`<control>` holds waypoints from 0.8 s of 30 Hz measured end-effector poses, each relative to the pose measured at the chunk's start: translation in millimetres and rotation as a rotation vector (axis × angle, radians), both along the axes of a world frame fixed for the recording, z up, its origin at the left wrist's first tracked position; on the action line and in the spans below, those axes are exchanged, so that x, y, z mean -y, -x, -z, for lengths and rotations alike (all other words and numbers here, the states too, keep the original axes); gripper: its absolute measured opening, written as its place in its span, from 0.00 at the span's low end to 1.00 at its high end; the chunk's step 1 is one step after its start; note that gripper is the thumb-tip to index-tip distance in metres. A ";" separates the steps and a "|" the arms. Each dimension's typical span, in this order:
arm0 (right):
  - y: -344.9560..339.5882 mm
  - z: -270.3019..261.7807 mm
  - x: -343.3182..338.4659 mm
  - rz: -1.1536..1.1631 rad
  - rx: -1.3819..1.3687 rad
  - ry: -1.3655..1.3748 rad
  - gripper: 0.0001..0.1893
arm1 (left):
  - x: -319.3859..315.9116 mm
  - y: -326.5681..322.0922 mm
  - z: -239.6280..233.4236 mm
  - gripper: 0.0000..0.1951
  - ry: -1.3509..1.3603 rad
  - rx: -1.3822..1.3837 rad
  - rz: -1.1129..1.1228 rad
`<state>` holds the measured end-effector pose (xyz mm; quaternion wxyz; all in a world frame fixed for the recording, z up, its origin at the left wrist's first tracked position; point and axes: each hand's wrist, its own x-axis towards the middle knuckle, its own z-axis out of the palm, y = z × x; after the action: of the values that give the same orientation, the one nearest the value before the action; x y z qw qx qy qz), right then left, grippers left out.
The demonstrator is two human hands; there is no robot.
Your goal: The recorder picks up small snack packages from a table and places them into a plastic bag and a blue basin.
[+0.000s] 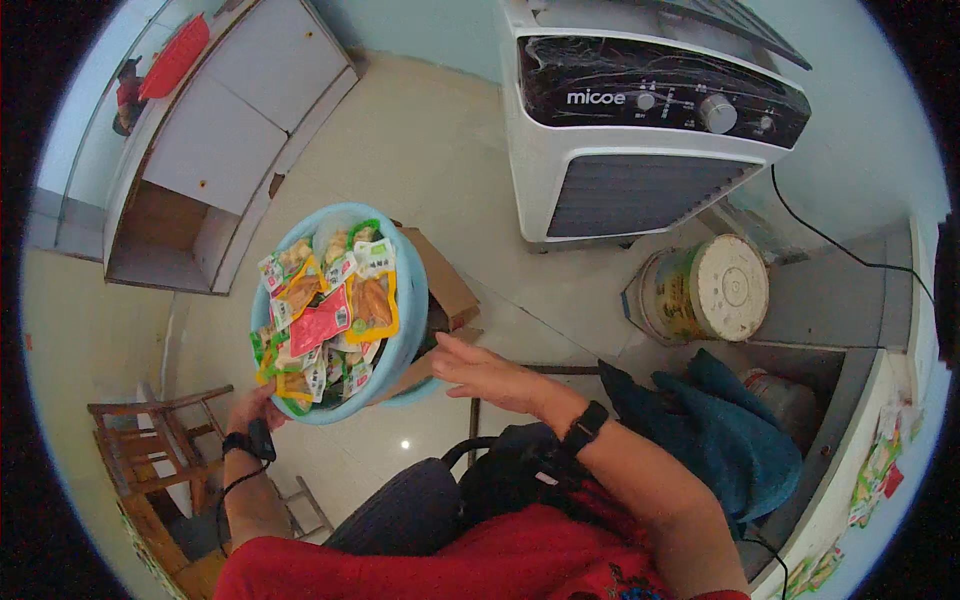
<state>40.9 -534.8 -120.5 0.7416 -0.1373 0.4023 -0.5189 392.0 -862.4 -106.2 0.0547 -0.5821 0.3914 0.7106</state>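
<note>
A light blue plastic basin (pixel 409 330) is heaped with small sealed food packets, among them a yellow-edged one (pixel 373 300) and a pink one (pixel 321 322). At its near left rim, my left hand (pixel 255 411) grips the edge close to the packets; some of its fingers are hidden. My right hand (pixel 480 375) is to the right of the basin, with fingers spread and nothing in them. Behind the basin's right side is a cardboard box (pixel 442 277) with raised flaps. Part of another blue rim (pixel 412 394) shows below.
A white Micoe air cooler (pixel 540 180) stands ahead on the tiled floor. To its right is a lidded bucket (pixel 727 289). Dark teal cloth (pixel 720 442) hangs at my right. A low cabinet (pixel 217 135) and wooden stool (pixel 161 442) are on the left.
</note>
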 end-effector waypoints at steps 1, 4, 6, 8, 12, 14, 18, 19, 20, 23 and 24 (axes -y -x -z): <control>1.6 -6.7 0.7 0.005 0.015 0.014 0.47 | -5.3 -0.9 3.5 0.25 -0.003 -0.002 0.000; -5.9 -3.5 2.9 0.008 0.046 0.054 0.45 | -22.6 -1.1 9.6 0.25 -0.074 0.063 -0.037; -11.3 -3.6 6.1 0.004 0.061 0.079 0.44 | -27.2 0.6 16.6 0.23 -0.027 0.140 -0.041; -13.1 -8.5 11.3 -0.022 0.099 0.122 0.43 | -34.7 1.4 18.5 0.25 -0.005 0.176 -0.047; -17.6 2.4 16.2 0.040 0.187 0.116 0.42 | -67.9 12.0 10.0 0.25 -0.110 0.108 0.008; -15.8 4.7 16.3 0.079 0.234 0.151 0.42 | -84.1 22.7 5.5 0.23 -0.229 0.027 0.046; -17.1 -0.5 24.3 0.118 0.266 0.136 0.42 | -102.1 42.8 6.0 0.23 -0.500 -0.175 -0.089; -17.5 -3.5 25.2 0.125 0.287 0.154 0.42 | -103.0 37.5 10.9 0.23 -0.499 -0.174 -0.096; -18.3 -4.7 26.4 0.131 0.308 0.172 0.42 | -106.5 32.9 17.3 0.23 -0.436 -0.171 -0.116; -18.8 15.6 25.8 0.224 0.463 0.176 0.37 | -107.9 31.9 31.7 0.24 -0.449 -0.279 -0.104; -18.1 14.9 26.6 0.222 0.459 0.176 0.37 | -106.6 32.9 33.5 0.25 -0.517 -0.380 -0.077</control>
<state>59.0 -561.4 -135.4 0.7372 -0.0354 0.1896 -0.6475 359.1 -755.8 -139.7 0.0998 -0.4201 0.1788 0.8841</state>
